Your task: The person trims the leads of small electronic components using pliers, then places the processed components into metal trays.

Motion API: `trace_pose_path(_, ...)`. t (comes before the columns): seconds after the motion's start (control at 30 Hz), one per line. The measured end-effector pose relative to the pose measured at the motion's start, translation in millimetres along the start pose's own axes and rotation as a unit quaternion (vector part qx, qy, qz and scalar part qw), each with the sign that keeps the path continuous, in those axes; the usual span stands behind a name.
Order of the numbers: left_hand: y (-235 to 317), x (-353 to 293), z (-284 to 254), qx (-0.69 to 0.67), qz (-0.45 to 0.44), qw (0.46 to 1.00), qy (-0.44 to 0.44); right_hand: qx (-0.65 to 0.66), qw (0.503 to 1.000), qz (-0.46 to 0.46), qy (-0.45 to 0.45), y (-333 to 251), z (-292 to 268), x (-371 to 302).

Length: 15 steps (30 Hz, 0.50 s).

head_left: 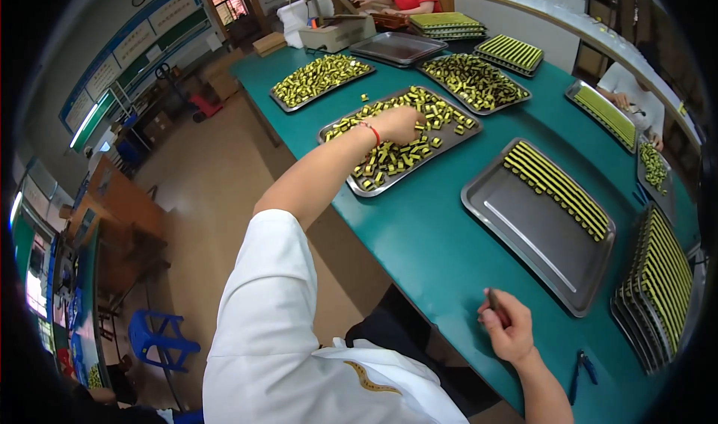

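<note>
My left hand (398, 124), with a red cord at the wrist, reaches over a metal tray (395, 184) of loose small yellow-and-black block-shaped parts (400, 156). Its fingers curl down among the parts, and their tips are hidden, so what they hold cannot be made out. Close to the table's near edge, my right hand (510, 328) is closed around a slim dark piece (493, 299). Beyond that hand lies another metal tray (535, 233). Along its far right side, the same kind of parts (557, 188) stand in neat rows.
Stacked trays of lined-up parts (658, 289) stand at the right, with blue-handled pliers (582, 372) nearby. Heaped trays (318, 80) (475, 80) sit farther back. Two other people work across the green table (419, 252). A blue stool (161, 338) is on the floor at left.
</note>
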<state>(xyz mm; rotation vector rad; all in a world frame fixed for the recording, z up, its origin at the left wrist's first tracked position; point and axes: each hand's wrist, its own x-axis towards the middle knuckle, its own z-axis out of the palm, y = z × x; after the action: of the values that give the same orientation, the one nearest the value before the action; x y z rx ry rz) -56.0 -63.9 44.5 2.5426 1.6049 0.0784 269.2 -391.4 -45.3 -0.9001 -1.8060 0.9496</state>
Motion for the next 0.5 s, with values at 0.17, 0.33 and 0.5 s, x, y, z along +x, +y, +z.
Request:
trace_pose_path(0.17,18.5,16.4,20.7,-0.016,0.075,0.997,-0.014,-0.081,0.996,-0.033,-0.026,-14.1,0.2,7.9)
trace_pose_path(0.33,37.1,33.5,33.4,0.017,0.044,0.999,-0.019,-0.068,0.997,0.023,-0.015,-10.3,-4.3,4.7)
trace_pose_path(0.5,31.8,35.8,33.0,-0.075,0.015,0.991,0.114,0.044,0.991,0.128,0.020,4.1,-0.1,1.9)
